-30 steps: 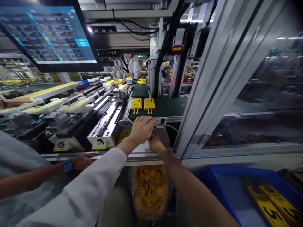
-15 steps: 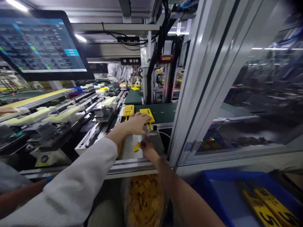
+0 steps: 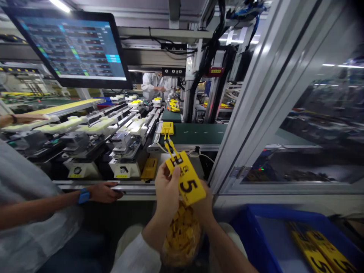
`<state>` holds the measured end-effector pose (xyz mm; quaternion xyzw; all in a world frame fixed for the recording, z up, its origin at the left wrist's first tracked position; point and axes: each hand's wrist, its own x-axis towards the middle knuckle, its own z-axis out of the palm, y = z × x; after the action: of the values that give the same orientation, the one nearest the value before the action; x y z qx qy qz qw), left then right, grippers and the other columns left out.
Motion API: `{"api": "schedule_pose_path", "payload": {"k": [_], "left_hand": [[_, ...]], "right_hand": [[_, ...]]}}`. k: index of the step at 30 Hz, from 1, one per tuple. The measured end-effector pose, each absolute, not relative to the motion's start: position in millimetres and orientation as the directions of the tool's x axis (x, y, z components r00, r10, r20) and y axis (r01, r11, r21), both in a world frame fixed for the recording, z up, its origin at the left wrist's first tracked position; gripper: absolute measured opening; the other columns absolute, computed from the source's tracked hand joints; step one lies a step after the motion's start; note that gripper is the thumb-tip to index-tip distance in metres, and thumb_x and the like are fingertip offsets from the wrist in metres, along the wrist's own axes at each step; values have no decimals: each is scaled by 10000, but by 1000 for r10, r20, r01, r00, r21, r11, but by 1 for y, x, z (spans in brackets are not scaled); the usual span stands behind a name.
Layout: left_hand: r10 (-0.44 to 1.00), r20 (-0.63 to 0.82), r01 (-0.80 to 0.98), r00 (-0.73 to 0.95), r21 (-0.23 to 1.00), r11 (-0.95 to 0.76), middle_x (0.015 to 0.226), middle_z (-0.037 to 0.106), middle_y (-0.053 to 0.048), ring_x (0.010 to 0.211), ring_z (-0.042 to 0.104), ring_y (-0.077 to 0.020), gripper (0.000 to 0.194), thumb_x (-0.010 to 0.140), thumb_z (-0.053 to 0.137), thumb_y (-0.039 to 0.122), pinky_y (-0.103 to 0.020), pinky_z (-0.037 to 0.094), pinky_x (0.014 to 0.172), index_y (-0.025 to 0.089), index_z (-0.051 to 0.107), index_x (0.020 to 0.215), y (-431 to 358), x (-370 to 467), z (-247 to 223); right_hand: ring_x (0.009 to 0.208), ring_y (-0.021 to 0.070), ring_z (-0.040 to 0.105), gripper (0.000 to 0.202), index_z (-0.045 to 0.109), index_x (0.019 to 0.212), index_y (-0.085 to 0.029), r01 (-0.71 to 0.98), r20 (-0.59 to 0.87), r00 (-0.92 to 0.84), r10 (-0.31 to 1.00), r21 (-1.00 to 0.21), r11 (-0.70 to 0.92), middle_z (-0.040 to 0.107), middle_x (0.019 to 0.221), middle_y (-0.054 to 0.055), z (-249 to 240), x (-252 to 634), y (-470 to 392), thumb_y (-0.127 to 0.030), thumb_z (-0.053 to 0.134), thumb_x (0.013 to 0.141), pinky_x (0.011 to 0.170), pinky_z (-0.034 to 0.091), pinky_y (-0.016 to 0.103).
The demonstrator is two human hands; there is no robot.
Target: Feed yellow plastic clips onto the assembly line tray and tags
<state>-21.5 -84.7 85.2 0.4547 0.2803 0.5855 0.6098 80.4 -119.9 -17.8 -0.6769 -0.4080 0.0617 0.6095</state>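
A yellow power bank (image 3: pixel 191 185) with a large black 5 and two short yellow cables is held up, tilted, in front of me. My left hand (image 3: pixel 168 187) grips its left side, thumb on the printed face, fingers behind. Close behind its lower right edge is my right hand (image 3: pixel 205 203); the fingers are hidden by the power bank. Below both hands, a clear plastic bag (image 3: pixel 182 237) holds many small yellow pieces. Another yellow power bank with cables, the belt unit (image 3: pixel 167 128), lies on the green conveyor belt (image 3: pixel 199 131).
A flat yellow case (image 3: pixel 149 168) lies at the bench's front. Fixtures with pale holders (image 3: pixel 104 125) line the left. A co-worker's hand (image 3: pixel 104 192) rests at the metal rail. On the right are a metal frame post (image 3: pixel 241 102) and a blue bin (image 3: pixel 256 227) with yellow power banks.
My left hand has lifted a power bank from the belt and brought it towards me. My right hand has come off the bench to behind it. The view has shifted left.
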Motion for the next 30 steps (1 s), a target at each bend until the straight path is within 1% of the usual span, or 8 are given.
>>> {"api": "schedule_pose_path", "payload": {"k": [3, 8, 12, 16, 19, 22, 27, 30], "left_hand": [[942, -62, -376, 329, 906, 191, 1104, 747, -115, 914, 730, -233, 483, 774, 788, 396, -323, 588, 779, 162, 628, 1165, -111, -57, 46], [875, -115, -217, 470, 946, 241, 1072, 762, -86, 936, 721, -236, 460, 783, 777, 377, -311, 575, 806, 163, 669, 1176, -136, -91, 13], [864, -86, -156, 496, 970, 186, 1085, 756, -69, 970, 706, -243, 419, 805, 746, 360, -316, 562, 832, 168, 680, 1172, -144, -100, 16], [870, -66, -169, 489, 971, 168, 1098, 747, -72, 989, 694, -245, 415, 811, 733, 346, -310, 548, 837, 166, 672, 1179, -141, -109, 17], [875, -74, -213, 479, 957, 197, 1065, 749, -75, 971, 694, -233, 437, 786, 759, 359, -296, 540, 834, 159, 663, 1163, -138, -112, 16], [901, -73, -272, 427, 940, 204, 991, 744, -56, 929, 690, -207, 376, 778, 770, 395, -277, 533, 829, 171, 661, 1059, -140, -106, 16], [968, -110, -389, 225, 901, 192, 892, 723, -29, 824, 687, -175, 315, 846, 699, 495, -269, 547, 765, 205, 615, 937, -148, -91, 16], [963, 21, -314, 268, 947, 67, 942, 737, -50, 849, 703, -187, 254, 885, 661, 460, -271, 554, 756, 215, 628, 947, -136, -96, 26]], "right_hand": [[806, 214, 717, 241, 659, 1014, -188, 461, 446, 781, 438, -884, 77, 763, 903, 88, -15, 76, -172, -396, 582, 921, 738, 582, 343], [865, 167, 714, 105, 701, 960, -238, 673, 555, 206, 806, -678, 294, 769, 925, 40, 21, 74, -200, -231, 607, 913, 794, 563, 291], [836, 174, 693, 131, 704, 940, -237, 707, 491, 55, 869, -634, 314, 756, 882, 38, 37, 68, -195, -203, 579, 919, 783, 551, 318], [1051, 222, 640, 94, 725, 918, -246, 643, 470, 134, 873, -711, 285, 702, 1064, 77, 31, 59, -188, -256, 639, 882, 958, 507, 406], [1111, 232, 643, 175, 681, 1010, -261, 206, 205, 288, 935, -967, 148, 673, 1183, 76, 20, 43, -183, -374, 644, 882, 975, 520, 415], [949, 227, 700, 333, 633, 1102, -250, -170, -74, 262, 962, -985, -30, 737, 1038, 64, 12, 21, -182, -517, 547, 922, 834, 577, 383], [975, 211, 694, 314, 681, 1028, -228, 119, 105, 404, 909, -991, 62, 754, 1050, 66, 16, -5, -183, -498, 557, 926, 902, 552, 338], [951, 200, 705, 292, 685, 1054, -244, 193, 196, 403, 894, -973, 126, 764, 1036, 57, 26, 1, -182, -470, 535, 945, 874, 561, 326]]}}
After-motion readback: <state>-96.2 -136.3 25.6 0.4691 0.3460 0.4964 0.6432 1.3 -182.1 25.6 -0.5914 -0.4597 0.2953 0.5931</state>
